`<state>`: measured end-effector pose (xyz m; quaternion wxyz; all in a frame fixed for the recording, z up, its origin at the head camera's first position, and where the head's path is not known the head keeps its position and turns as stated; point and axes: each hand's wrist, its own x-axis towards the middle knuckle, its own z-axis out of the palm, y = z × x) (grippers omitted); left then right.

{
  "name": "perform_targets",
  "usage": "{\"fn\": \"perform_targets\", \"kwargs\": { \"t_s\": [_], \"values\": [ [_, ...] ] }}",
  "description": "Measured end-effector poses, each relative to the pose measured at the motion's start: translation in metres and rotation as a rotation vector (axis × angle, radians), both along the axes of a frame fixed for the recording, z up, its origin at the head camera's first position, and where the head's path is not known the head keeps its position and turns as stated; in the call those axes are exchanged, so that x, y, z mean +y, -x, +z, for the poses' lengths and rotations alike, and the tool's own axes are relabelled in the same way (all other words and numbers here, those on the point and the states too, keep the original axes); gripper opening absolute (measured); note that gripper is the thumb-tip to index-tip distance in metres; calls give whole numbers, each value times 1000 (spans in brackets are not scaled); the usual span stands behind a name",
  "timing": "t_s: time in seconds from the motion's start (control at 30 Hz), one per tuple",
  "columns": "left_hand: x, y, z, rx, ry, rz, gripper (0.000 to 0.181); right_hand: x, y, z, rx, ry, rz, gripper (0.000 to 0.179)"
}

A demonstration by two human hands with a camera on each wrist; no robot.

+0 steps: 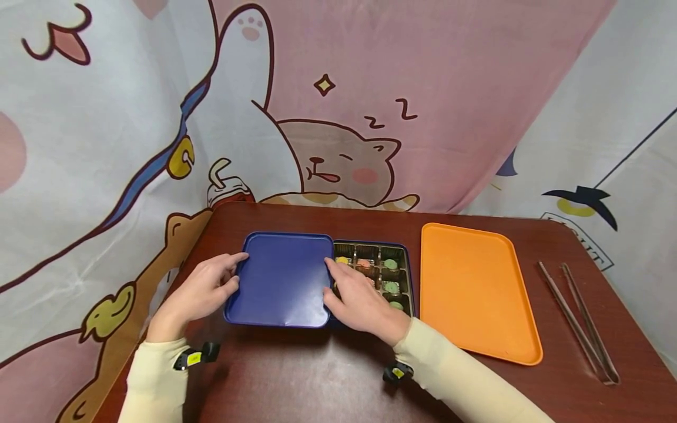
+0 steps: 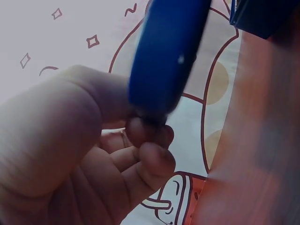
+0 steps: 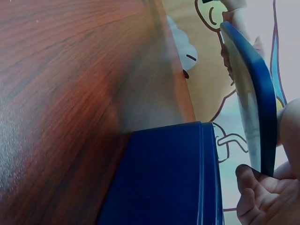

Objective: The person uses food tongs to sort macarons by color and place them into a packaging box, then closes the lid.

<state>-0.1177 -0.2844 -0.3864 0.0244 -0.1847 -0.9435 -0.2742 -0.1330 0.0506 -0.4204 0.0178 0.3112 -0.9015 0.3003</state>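
A flat blue square lid is held level between both hands. My left hand grips its left edge; in the left wrist view the fingertips are under the lid's rim. On the opposite edge my right hand holds the lid between thumb and fingers. The right wrist view shows the lid raised above the blue tin box, apart from it. In the head view the lid and right hand hide part of the box, whose dividers hold several small green pastries and yellow and orange ones.
An orange tray lies right of the box. Metal tongs rest spread near the table's right side. The dark red-brown table ends at a printed cloth hanging behind and beside it.
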Motion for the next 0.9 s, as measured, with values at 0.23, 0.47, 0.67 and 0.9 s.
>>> {"fn": "perform_targets", "kwargs": {
  "t_s": [0.23, 0.47, 0.67, 0.9],
  "values": [
    [12, 6, -7, 4, 30, -38, 46, 16, 0, 5, 8, -15, 2, 64],
    [34, 14, -13, -12, 44, -91, 47, 42, -4, 7, -13, -49, -24, 62],
    [64, 23, -16, 33, 47, -167, 46, 73, -8, 5, 31, -66, -69, 62],
    [104, 30, -21, 111, 31, -245, 47, 114, -13, 2, 46, -77, -101, 61]
  ]
}}
